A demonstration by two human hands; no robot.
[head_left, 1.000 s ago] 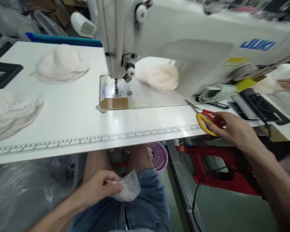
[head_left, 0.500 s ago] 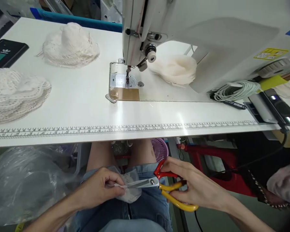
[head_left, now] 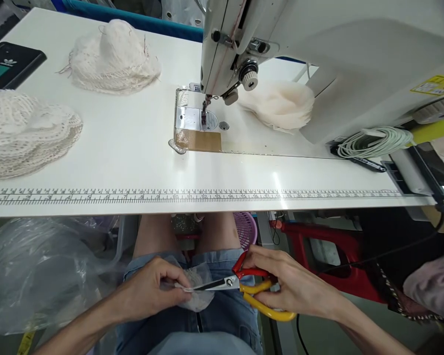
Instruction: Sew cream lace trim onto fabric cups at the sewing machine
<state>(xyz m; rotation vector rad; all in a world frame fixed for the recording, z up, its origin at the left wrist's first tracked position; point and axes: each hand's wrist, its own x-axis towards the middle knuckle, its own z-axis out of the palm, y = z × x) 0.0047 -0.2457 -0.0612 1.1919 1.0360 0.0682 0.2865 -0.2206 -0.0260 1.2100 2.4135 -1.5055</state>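
Over my lap, my left hand (head_left: 163,285) pinches a small piece of sheer white fabric (head_left: 200,291) between thumb and fingertips. The fabric hangs below and to the right of those fingers. My right hand (head_left: 281,281) grips a pair of scissors (head_left: 259,288) with one red and one yellow handle. Their blades point left and reach the edge of the fabric, right at my left fingertips. A slim dark gap shows between the blades. Part of the fabric is hidden behind my left fingers.
Ahead is a white table (head_left: 133,148) with a printed ruler edge and a sewing machine (head_left: 225,59). White lace pieces (head_left: 25,133), a cream fabric pile (head_left: 114,59), peach fabric (head_left: 281,103), a phone (head_left: 11,66) and coiled cord (head_left: 375,142) lie there. A plastic bag (head_left: 40,276) hangs lower left.
The scissors have shifted slightly left, and their blades have parted a little. My left hand stays nearly in place on the fabric. The camera view has turned slightly.
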